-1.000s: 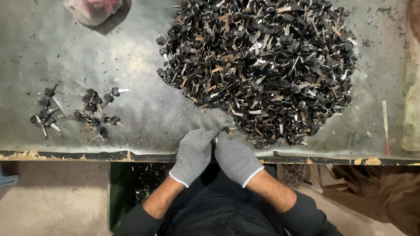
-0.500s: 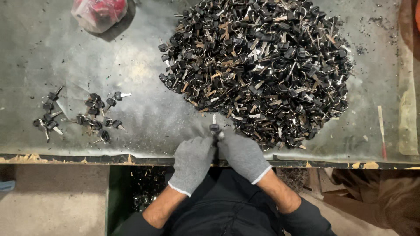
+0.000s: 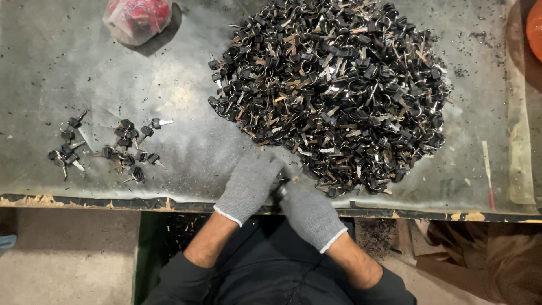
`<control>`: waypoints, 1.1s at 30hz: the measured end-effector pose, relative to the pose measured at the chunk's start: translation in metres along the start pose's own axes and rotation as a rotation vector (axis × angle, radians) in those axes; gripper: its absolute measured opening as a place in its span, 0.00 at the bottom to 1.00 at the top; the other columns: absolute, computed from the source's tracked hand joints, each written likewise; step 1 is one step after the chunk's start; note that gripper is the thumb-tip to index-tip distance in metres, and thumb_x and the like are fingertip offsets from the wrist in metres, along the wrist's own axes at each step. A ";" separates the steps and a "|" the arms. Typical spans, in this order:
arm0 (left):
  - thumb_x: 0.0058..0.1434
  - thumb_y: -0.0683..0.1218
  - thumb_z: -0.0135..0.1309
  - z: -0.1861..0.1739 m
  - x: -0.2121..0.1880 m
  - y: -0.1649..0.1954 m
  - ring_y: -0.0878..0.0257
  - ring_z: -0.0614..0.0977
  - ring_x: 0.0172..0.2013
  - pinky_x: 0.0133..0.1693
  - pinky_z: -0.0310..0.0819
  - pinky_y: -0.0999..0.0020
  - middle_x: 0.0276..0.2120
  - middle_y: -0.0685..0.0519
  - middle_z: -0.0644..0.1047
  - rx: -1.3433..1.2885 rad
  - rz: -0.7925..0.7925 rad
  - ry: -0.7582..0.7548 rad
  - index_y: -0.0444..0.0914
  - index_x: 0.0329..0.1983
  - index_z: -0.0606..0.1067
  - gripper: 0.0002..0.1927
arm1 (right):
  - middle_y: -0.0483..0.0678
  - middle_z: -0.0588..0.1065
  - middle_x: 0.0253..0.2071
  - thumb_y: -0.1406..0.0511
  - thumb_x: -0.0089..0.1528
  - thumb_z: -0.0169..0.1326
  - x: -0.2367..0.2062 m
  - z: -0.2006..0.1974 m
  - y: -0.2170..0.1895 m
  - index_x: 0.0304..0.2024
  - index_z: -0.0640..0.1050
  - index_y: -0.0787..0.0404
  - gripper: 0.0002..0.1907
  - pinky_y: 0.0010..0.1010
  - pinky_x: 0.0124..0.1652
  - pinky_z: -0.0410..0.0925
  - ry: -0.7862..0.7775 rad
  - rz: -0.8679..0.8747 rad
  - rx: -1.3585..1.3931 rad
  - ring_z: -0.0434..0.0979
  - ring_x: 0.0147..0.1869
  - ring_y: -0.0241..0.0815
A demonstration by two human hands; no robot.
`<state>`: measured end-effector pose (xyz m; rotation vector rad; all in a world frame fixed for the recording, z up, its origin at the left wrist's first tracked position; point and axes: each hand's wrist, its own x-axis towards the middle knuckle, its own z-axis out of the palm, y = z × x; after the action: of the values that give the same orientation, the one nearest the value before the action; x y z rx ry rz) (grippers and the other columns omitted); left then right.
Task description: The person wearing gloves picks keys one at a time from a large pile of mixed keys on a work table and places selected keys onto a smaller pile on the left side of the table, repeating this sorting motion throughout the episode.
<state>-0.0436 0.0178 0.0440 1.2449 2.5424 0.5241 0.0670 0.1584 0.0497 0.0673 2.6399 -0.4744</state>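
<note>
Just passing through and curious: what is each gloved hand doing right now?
Left hand: curled at the table edge; whether it holds anything cannot be told.
Right hand: closed beside it; contents hidden.

Workshop, worn metal bench (image 3: 68,68), heaped keys (image 3: 333,96)

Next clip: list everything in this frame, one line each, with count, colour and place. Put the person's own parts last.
Pile of keys: one big heap, too many to count, black heads with metal blades, centre to upper right of the table.
Small group of keys: roughly a dozen, black heads, spread out at left of the table.
Plastic bag: one, clear with red contents, top left.
Table: one, grey and scuffed, worn front edge.
Thin stick: one, pale with a red end, right side.
Orange object: one, cut off at the top right edge.
Left hand: grey knit glove, at the table's near edge.
Right hand: grey knit glove, beside the left; something small and dark shows between them.
</note>
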 end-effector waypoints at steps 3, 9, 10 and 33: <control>0.58 0.48 0.61 0.008 -0.007 -0.002 0.53 0.83 0.40 0.43 0.78 0.57 0.40 0.49 0.80 -0.096 -0.234 -0.043 0.42 0.53 0.76 0.19 | 0.58 0.79 0.32 0.60 0.67 0.51 -0.005 0.004 0.008 0.54 0.71 0.67 0.19 0.47 0.31 0.75 0.175 0.197 0.200 0.83 0.34 0.57; 0.56 0.45 0.62 0.037 -0.031 0.001 0.50 0.83 0.33 0.36 0.77 0.55 0.34 0.50 0.81 -0.194 -0.164 0.394 0.42 0.47 0.79 0.14 | 0.55 0.80 0.32 0.56 0.69 0.50 0.000 0.011 0.015 0.58 0.68 0.65 0.22 0.44 0.30 0.75 0.056 0.126 0.176 0.83 0.31 0.52; 0.57 0.45 0.61 0.040 -0.031 0.002 0.50 0.83 0.33 0.36 0.77 0.54 0.34 0.50 0.81 -0.159 -0.161 0.390 0.44 0.45 0.79 0.12 | 0.57 0.80 0.31 0.57 0.68 0.51 0.004 0.012 0.013 0.60 0.66 0.68 0.26 0.44 0.30 0.75 0.086 0.109 0.176 0.83 0.31 0.53; 0.55 0.39 0.56 0.044 -0.034 -0.003 0.48 0.80 0.35 0.38 0.74 0.53 0.36 0.46 0.78 -0.215 -0.038 0.387 0.37 0.44 0.77 0.13 | 0.60 0.81 0.30 0.59 0.66 0.50 0.009 -0.008 0.013 0.61 0.65 0.72 0.27 0.40 0.30 0.76 0.069 -0.013 0.219 0.84 0.32 0.55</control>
<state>-0.0083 -0.0018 0.0055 1.1034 2.7110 1.0907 0.0567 0.1727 0.0486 0.1371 2.6463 -0.7767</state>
